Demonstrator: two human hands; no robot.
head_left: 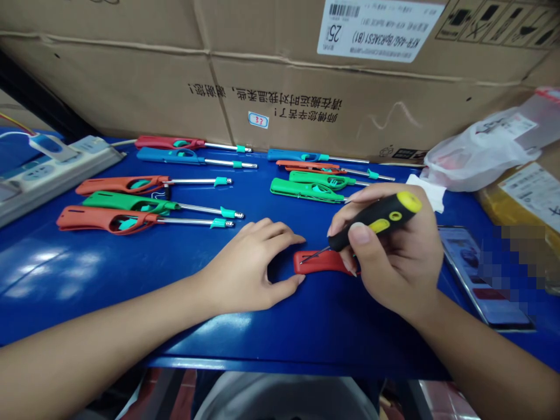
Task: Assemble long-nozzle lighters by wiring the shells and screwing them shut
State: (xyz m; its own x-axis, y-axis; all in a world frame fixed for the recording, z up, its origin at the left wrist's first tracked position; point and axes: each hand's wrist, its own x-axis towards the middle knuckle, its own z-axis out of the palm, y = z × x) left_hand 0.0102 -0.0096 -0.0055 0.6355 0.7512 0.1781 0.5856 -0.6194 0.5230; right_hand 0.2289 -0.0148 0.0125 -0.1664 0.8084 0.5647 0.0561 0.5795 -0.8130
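Note:
A screwdriver (380,219) with a black and yellow handle is gripped in my right hand (405,262), its thin shaft slanting down to the left. The tip meets the end of a red gas lighter (322,266) lying on the blue table, near a dark slot in its handle. My right fingers and the screwdriver hide the lighter's other end. To the left, my left hand (247,265) rests on the table with thumb and forefinger spread on either side of the red handle's end, holding nothing; a small gap seems to separate them from it.
Several lighters lie at left, including an orange lighter (109,219); several more, including a green lighter (306,190), lie at centre back. A power strip (52,169) is far left, a phone (481,274) right. A cardboard box (153,70) stands behind; a plastic bag (476,151) sits at back right.

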